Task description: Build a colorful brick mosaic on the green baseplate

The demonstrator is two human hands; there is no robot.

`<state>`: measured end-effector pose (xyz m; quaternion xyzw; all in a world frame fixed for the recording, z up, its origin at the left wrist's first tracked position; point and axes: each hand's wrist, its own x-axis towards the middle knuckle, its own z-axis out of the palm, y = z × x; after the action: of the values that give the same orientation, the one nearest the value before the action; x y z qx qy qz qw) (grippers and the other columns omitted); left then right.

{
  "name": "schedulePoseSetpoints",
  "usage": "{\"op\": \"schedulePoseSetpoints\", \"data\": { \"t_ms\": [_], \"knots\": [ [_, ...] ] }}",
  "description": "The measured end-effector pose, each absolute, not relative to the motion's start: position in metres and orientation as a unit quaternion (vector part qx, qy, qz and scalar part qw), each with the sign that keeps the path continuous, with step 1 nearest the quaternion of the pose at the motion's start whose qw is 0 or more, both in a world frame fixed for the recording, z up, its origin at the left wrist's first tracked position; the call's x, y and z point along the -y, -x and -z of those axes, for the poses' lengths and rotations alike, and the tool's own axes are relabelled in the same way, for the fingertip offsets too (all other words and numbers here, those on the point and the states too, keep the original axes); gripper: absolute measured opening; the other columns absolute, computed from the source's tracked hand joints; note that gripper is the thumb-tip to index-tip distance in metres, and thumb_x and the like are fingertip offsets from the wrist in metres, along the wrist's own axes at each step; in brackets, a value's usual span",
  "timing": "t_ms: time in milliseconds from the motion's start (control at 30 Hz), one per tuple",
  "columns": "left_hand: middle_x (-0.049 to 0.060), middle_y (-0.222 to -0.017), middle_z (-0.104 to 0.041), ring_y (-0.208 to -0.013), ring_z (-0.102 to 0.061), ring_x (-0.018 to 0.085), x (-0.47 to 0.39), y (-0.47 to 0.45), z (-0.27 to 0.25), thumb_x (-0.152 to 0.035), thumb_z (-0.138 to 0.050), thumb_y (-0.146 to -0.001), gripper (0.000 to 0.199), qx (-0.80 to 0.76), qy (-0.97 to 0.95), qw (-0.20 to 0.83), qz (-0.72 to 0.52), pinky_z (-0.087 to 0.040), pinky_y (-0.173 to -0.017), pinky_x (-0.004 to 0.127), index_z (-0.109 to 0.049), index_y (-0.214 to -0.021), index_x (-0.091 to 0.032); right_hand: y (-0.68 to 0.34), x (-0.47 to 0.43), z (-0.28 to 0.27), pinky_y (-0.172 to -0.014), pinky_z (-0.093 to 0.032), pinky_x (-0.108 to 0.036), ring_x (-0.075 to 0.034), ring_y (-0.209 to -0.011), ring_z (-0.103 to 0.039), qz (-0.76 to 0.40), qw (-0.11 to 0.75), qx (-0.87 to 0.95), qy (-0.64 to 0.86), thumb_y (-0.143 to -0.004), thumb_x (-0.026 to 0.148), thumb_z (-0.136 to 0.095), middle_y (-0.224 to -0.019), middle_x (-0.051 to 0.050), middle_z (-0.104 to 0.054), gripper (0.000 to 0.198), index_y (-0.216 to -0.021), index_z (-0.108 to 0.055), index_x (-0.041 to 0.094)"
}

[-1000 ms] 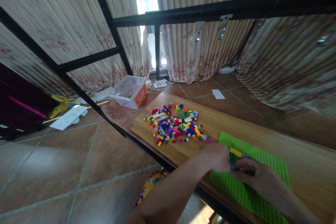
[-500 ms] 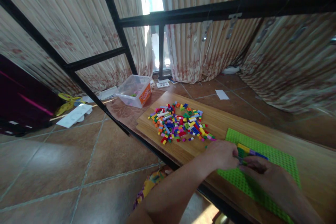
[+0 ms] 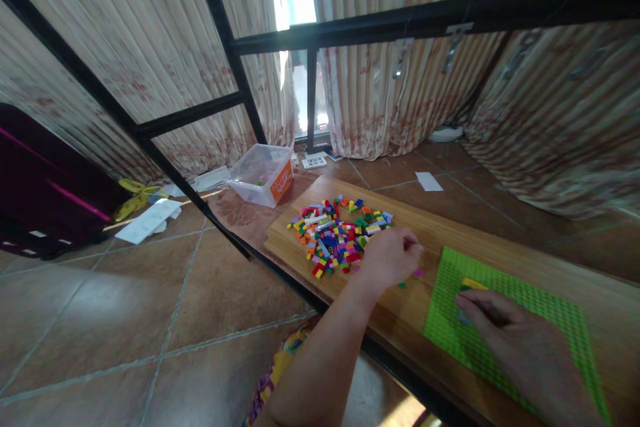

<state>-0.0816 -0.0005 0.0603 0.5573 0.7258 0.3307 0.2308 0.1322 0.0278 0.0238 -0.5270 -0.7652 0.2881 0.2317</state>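
My left hand [image 3: 393, 257] hovers over the right edge of a pile of small colourful toy bricks [image 3: 330, 240]. Its fingers are curled together, and whatever is in them is hidden. Over the green baseplate [image 3: 555, 307] is my right hand [image 3: 515, 333], thumb and forefinger pinched on a small greyish-blue toy brick [image 3: 465, 317]. Just beyond those fingertips a yellow brick [image 3: 474, 283] shows, with a bit of green beside it; the right hand covers the rest of that group. A pink brick [image 3: 419, 273] and a green brick [image 3: 403, 285] lie loose between pile and baseplate.
Pile and baseplate rest on a wooden board [image 3: 320, 190]. A clear plastic box [image 3: 260, 177] with an orange label stands behind its left end. Black metal bars [image 3: 350, 33] cross the view before curtains. A dark suitcase [image 3: 50, 180] is on the tiled floor at left.
My left hand has moved left, away from my right hand and the baseplate, to the edge of the brick pile. My right hand stays over the baseplate. The view has shifted slightly.
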Motion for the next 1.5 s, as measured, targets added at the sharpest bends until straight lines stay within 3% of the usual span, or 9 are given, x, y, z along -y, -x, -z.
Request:
{"op": "schedulePoseSetpoints", "data": {
  "t_ms": [167,367,600,800,1067,1267,1500],
  "knots": [
    [0.006,-0.097,-0.074,-0.092,-0.067,0.020,0.011,0.127,-0.069,-0.021,-0.050,-0.087,0.024,-0.830,-0.449,0.132,-0.302,-0.049,-0.083,0.029,-0.071,-0.098,-0.021,-0.125,-0.024,-0.017,-0.065,-0.054,-0.032,-0.023,-0.072,-0.072,-0.269,0.236,0.785,0.506,-0.073,0.057,-0.057,-0.082,-0.002,-0.076,0.033,-0.078,-0.072,0.028],
    [0.009,-0.103,-0.074,-0.100,-0.066,0.022,0.034,0.176,-0.070,-0.011,-0.055,-0.078,0.032,-0.896,-0.369,0.094,-0.227,-0.048,-0.087,0.030,-0.074,-0.102,-0.019,-0.125,-0.023,-0.011,-0.065,-0.053,-0.029,-0.021,-0.075,-0.071,-0.240,0.244,0.802,0.489,-0.078,0.055,-0.054,-0.088,-0.003,-0.076,0.034,-0.082,-0.072,0.027],
    [0.007,-0.097,-0.075,-0.096,-0.066,0.021,0.047,0.190,-0.069,-0.010,-0.054,-0.076,0.030,-0.879,-0.426,0.125,-0.174,-0.049,-0.086,0.028,-0.078,-0.091,-0.021,-0.119,-0.020,-0.009,-0.069,-0.052,-0.029,-0.021,-0.076,-0.071,-0.239,0.231,0.817,0.471,-0.083,0.052,-0.052,-0.085,-0.003,-0.076,0.033,-0.085,-0.072,0.026],
    [0.009,-0.103,-0.074,-0.102,-0.065,0.023,0.032,0.173,-0.060,-0.014,-0.055,-0.079,0.031,-0.857,-0.473,0.095,-0.180,-0.047,-0.094,0.032,-0.076,-0.101,-0.020,-0.116,-0.020,-0.009,-0.072,-0.052,-0.027,-0.021,-0.081,-0.072,-0.228,0.234,0.830,0.451,-0.086,0.048,-0.052,-0.088,-0.003,-0.076,0.031,-0.086,-0.073,0.025],
    [0.011,-0.111,-0.072,-0.110,-0.061,0.023,0.000,0.155,-0.049,-0.017,-0.051,-0.084,0.035,-0.814,-0.553,0.025,-0.179,-0.040,-0.103,0.035,-0.069,-0.114,-0.016,-0.110,-0.019,-0.012,-0.065,-0.051,-0.026,-0.017,-0.069,-0.070,-0.204,0.267,0.841,0.423,-0.087,0.045,-0.052,-0.079,0.000,-0.074,0.029,-0.081,-0.072,0.024],
    [0.012,-0.108,-0.072,-0.108,-0.060,0.027,-0.015,0.153,-0.041,-0.012,-0.051,-0.080,0.043,-0.823,-0.549,0.028,-0.143,-0.044,-0.097,0.038,-0.067,-0.119,-0.019,-0.110,-0.016,-0.014,-0.066,-0.050,-0.027,-0.017,-0.071,-0.069,-0.210,0.268,0.851,0.401,-0.090,0.042,-0.051,-0.079,0.000,-0.073,0.026,-0.082,-0.070,0.025],
    [0.010,-0.107,-0.072,-0.110,-0.058,0.029,-0.019,0.154,-0.039,-0.012,-0.053,-0.079,0.037,-0.845,-0.517,0.032,-0.133,-0.046,-0.093,0.040,-0.073,-0.108,-0.023,-0.110,-0.014,-0.015,-0.070,-0.049,-0.028,-0.018,-0.076,-0.068,-0.219,0.259,0.850,0.404,-0.092,0.037,-0.050,-0.084,-0.002,-0.073,0.025,-0.084,-0.069,0.023]
  ]
}}
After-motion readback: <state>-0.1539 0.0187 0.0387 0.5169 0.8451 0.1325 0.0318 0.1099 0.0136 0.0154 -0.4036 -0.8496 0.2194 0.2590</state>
